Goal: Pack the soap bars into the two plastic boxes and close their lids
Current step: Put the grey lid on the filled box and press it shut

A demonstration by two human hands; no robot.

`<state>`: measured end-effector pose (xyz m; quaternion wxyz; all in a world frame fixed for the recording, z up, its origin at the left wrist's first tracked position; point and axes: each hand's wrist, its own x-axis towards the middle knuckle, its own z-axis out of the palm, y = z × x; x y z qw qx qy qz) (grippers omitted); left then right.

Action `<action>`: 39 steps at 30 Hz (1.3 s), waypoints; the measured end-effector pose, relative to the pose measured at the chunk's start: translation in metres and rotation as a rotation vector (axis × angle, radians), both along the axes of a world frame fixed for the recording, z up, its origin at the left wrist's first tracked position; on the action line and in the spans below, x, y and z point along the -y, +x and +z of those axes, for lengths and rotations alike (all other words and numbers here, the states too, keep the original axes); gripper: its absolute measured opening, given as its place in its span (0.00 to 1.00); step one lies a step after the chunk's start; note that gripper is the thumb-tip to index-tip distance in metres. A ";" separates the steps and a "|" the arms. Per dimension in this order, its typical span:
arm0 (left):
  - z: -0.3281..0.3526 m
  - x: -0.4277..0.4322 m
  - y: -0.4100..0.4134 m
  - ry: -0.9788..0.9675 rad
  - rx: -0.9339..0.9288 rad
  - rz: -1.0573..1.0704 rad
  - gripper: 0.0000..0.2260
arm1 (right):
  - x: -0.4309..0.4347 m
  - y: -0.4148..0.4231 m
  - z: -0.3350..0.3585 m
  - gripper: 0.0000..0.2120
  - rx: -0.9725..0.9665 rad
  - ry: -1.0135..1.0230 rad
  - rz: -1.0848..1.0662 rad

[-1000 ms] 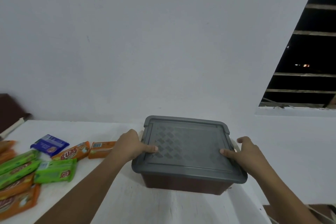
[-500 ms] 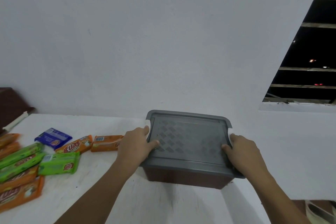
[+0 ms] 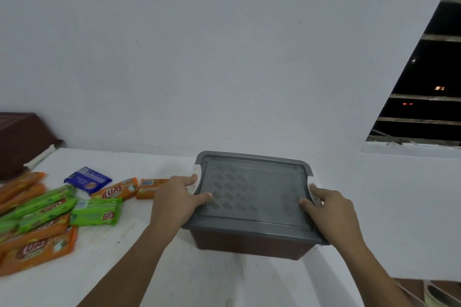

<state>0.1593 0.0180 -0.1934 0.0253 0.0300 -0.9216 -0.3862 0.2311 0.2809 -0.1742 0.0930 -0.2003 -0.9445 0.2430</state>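
Grey plastic on top, dark brown below: resting the plastic box (image 3: 249,244) close to the right edge of the worktop (image 3: 199,281), with the lid (image 3: 252,197) lying flat across its rim. Clasping that lid at both short ends, left hand (image 3: 172,202) on the end facing the soap, right hand (image 3: 334,212) on the end facing the worktop's right edge. Laying each thumb on the lid's top and hooking the fingers (image 3: 189,179) over its ends, forefingers touching the white latches (image 3: 197,172). Judging by that hold, working the latches rather than lifting the box; snapping shut or popping open, impossible to tell. Matching the two grips, probably for pressing evenly and avoiding a tilted lid.

Leaving the soap bars (image 3: 96,212) heaped along the left edge of the worktop, green, orange and one blue, mostly well apart from the box, one orange bar lying just beside the left hand. Hiding any contents beneath the lid. Showing only part of a dark brown shape (image 3: 17,139) at the far left corner, possibly the second box, though too cropped for telling.
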 end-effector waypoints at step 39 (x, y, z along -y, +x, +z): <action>-0.029 0.103 0.026 0.692 0.164 -0.132 0.13 | 0.117 0.003 -0.018 0.23 0.041 0.201 0.081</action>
